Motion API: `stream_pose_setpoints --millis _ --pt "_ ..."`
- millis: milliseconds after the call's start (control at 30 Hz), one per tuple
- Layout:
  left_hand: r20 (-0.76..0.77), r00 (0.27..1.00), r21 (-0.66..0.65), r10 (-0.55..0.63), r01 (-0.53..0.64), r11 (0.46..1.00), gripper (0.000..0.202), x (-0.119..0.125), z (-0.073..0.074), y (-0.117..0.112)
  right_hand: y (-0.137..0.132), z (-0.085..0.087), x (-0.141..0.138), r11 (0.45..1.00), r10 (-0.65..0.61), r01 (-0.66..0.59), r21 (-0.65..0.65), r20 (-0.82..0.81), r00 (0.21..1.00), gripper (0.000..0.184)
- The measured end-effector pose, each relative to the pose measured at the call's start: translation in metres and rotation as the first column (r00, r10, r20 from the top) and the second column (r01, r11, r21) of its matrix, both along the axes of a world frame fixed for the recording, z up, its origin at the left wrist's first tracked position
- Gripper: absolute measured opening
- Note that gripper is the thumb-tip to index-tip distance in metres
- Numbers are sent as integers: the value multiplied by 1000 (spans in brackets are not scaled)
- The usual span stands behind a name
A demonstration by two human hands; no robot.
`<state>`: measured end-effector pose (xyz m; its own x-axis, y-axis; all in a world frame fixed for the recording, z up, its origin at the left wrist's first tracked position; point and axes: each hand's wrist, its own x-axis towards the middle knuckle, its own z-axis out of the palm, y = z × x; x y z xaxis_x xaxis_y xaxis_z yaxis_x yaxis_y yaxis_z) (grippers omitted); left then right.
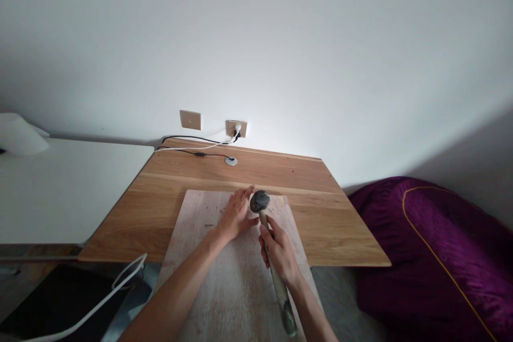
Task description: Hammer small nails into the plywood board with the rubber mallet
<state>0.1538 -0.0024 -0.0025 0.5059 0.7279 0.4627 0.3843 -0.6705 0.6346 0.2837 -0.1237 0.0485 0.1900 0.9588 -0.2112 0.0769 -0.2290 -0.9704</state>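
Note:
A rubber mallet with a dark rounded head and a worn wooden handle is in my right hand. My right fingers wrap the handle just below the head, and its lower end points back toward me. To the left of the head, my left hand rests on a pale whitish board. Its thumb and fingers are apart, and the mallet head hides part of the space beside them. A small nail lies on the board left of my left hand, and another nail shows right of the mallet head.
Beneath the board is a wooden desk, with cables running to a wall socket. A white table adjoins at left. On the right sits a purple beanbag. A white cable loops at lower left.

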Motion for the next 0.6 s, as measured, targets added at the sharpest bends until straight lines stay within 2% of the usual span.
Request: stream_pose_setpoints --millis 133,267,333,467,600 --pt "-51 999 55 -13 16 998 86 2 11 -8 -10 0 9 997 -80 81 16 -30 996 54" --pt "-89 995 121 -44 55 991 49 4 29 -18 -31 -9 25 996 -85 85 -3 -10 996 55" --pt "-76 997 121 -32 42 992 37 -3 39 -18 -44 -16 33 997 -74 74 -11 21 997 57" --pt "-152 988 78 5 7 997 46 -43 52 -2 -66 -26 44 992 -103 108 -61 83 991 68" --pt "-314 949 74 -15 40 996 45 -95 52 14 -75 -32 47 982 -158 166 -93 83 984 77"
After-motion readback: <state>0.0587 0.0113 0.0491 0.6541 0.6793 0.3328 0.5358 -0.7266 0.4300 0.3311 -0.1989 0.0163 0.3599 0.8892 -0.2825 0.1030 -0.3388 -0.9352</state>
